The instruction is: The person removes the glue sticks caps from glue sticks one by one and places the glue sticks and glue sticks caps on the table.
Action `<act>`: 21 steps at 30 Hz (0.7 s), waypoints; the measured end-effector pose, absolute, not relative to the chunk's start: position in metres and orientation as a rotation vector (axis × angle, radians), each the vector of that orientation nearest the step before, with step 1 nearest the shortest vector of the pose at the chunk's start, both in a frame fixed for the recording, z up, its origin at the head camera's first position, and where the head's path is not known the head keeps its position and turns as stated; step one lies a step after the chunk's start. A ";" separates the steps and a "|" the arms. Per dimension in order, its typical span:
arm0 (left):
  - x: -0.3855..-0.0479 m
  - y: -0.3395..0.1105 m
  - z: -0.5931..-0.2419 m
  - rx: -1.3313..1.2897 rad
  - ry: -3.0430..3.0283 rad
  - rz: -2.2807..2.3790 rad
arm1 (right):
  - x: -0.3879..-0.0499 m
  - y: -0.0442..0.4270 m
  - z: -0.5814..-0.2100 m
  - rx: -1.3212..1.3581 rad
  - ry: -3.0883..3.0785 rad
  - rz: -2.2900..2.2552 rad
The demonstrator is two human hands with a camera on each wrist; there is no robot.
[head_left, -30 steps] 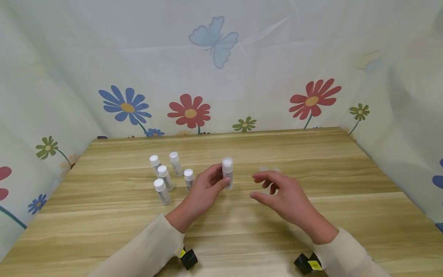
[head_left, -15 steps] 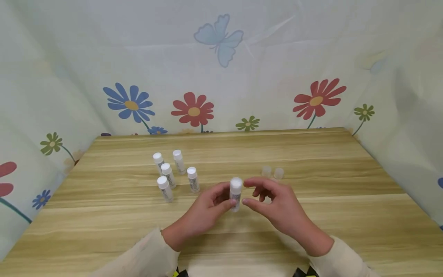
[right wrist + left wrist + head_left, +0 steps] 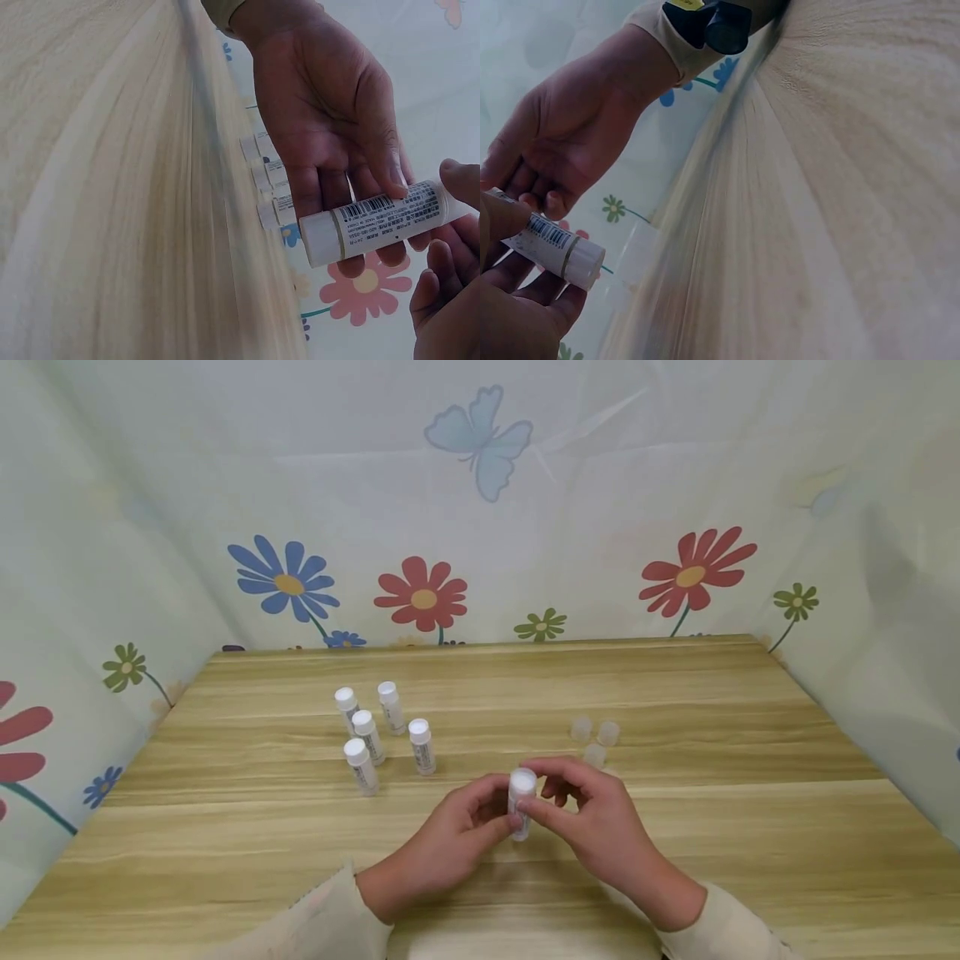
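Between both hands, above the table, stands a white glue stick [image 3: 522, 781] with a printed label. My left hand [image 3: 450, 847] grips its body between thumb and fingers, and the barcode on the label [image 3: 367, 206] shows in the right wrist view. At the upper end my right hand [image 3: 603, 827] pinches the stick with thumb and forefinger; the fingers partly cover that end. From the left wrist, the white base of the glue stick [image 3: 583, 264] is visible.
Several more glue sticks [image 3: 362, 766] stand upright on the wooden table [image 3: 225, 860] at the left. Three small translucent caps [image 3: 595, 755] lie beyond my right hand. A flowered curtain [image 3: 337, 485] hangs behind the table.
My left hand has brought the glue stick nearer and to the right. The right hand left a third cap beside the others, moved left, and now pinches the stick's top.
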State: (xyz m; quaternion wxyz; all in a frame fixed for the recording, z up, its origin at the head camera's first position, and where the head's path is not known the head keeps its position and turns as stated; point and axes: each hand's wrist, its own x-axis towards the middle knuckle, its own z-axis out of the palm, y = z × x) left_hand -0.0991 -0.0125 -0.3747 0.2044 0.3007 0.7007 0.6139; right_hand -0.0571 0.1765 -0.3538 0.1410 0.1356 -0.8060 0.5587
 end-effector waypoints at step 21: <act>-0.099 -0.014 -0.377 0.890 1.912 1.651 | -0.055 0.180 -0.343 0.451 -2.272 1.640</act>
